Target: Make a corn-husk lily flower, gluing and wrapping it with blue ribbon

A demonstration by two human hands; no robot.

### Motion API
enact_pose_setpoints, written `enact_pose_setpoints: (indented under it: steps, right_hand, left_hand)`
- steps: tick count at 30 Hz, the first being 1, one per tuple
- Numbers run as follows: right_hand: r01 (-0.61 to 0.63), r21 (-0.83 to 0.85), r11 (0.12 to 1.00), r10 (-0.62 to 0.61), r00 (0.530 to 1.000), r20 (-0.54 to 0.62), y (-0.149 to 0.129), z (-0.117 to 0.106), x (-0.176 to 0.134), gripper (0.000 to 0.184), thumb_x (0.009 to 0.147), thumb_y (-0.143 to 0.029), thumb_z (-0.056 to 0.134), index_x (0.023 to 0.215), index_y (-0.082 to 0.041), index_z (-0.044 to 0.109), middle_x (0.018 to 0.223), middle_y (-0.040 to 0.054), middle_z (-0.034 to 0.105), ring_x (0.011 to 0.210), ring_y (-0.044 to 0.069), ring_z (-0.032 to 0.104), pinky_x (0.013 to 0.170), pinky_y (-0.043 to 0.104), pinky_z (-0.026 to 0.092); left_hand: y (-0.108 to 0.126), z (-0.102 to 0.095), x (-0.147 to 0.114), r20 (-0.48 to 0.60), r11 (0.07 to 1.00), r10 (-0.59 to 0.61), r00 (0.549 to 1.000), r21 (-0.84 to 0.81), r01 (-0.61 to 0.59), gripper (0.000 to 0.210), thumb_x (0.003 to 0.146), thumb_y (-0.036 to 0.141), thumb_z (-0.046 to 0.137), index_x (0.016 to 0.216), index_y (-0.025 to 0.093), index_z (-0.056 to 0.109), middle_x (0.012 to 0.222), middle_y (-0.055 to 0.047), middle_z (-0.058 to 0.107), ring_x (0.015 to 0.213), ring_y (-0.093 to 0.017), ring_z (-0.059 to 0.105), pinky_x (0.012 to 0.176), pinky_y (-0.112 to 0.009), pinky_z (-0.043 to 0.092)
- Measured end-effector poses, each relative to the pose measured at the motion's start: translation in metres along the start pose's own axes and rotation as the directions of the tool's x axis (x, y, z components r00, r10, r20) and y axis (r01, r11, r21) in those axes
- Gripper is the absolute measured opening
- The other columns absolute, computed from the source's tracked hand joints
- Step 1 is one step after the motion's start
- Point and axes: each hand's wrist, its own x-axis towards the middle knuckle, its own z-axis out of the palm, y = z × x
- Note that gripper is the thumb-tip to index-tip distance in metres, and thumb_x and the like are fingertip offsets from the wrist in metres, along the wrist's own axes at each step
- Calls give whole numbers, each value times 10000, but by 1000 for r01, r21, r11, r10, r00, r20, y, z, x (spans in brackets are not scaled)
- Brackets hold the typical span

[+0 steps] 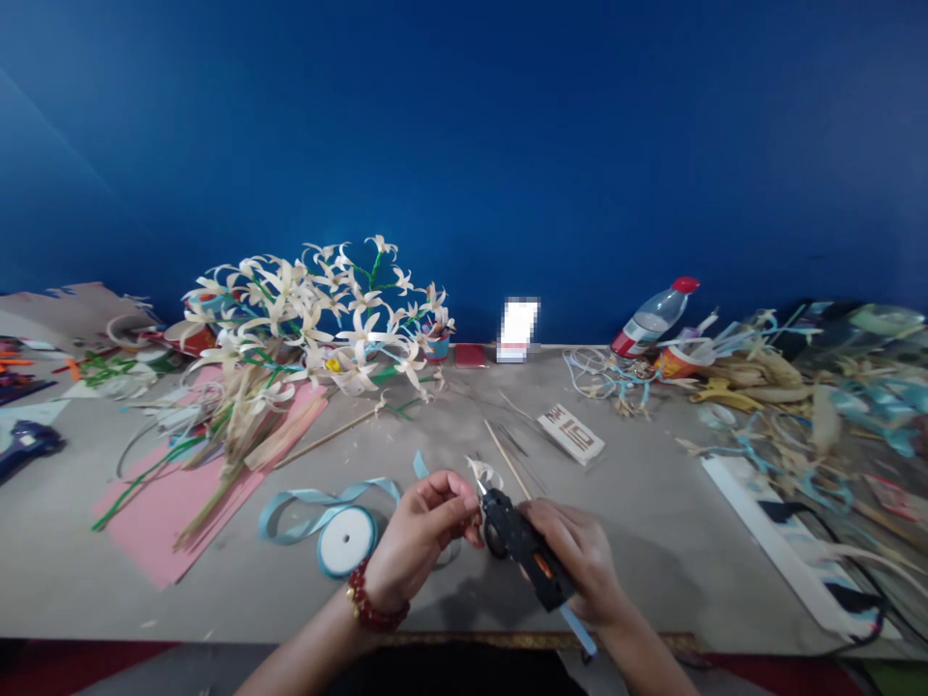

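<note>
Black glue gun (pixel 520 541) just above worktop (pixel 652 493), gripped in right hand (pixel 576 551), fingers wrapped round it, nozzle (pixel 482 488) angled toward left hand (pixel 431 517); left fingers pinched narrow, what they hold impossible to tell; small white flower (pixel 488 472) just beside nozzle; blue ribbon spool (pixel 337 546) left of hands; pink paper (pixel 156 527) farther left, stems (pixel 224 483) across it; tilted red-capped bottle (pixel 656 317) and white power strip (pixel 758 541) off to right

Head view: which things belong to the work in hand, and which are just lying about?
Seemingly in use:
black glue gun, in the right hand
small white flower by its tip, near the left hand

Apparently lying about:
red-capped bottle
white block with brown markings
flat red object
</note>
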Motion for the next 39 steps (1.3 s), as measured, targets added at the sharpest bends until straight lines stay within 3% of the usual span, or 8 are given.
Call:
enact_pose_setpoints:
  steps: [22, 39]
  right_hand:
    - [-8, -3, 1000, 8, 1000, 7, -3, 0, 2, 117, 904, -200, 518, 1021, -194, 524, 747, 48, 632, 612, 172, 586, 561, 254, 445]
    - [-14, 4, 1000, 14, 1000, 2, 0, -3, 6, 68, 888, -205, 506, 938, -201, 551, 772, 62, 669, 667, 197, 641, 614, 270, 486]
  left_hand:
    - [2, 1, 1, -17, 1000, 4, 1000, 4, -4, 243, 720, 272, 830, 757, 129, 637, 660, -8, 653, 527, -92, 590, 568, -214, 484]
    - [2, 2, 2, -22, 1000, 10, 1000, 25, -10, 246, 708, 272, 838, 752, 128, 643, 651, -8, 653, 522, -94, 593, 555, -209, 473]
